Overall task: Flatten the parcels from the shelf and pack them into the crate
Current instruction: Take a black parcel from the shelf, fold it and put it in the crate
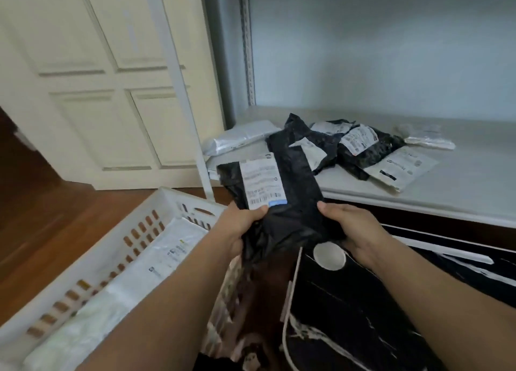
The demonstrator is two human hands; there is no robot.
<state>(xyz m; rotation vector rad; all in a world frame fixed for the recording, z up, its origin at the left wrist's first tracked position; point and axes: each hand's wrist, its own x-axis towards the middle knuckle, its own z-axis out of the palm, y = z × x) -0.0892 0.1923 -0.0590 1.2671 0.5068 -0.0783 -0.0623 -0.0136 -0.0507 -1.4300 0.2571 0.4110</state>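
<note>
Black parcel gripped by left hand and right hand | label blurred — crate cut off

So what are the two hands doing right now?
Left hand: gripping the black parcel at its lower left.
Right hand: gripping the same parcel at its lower right.
</note>
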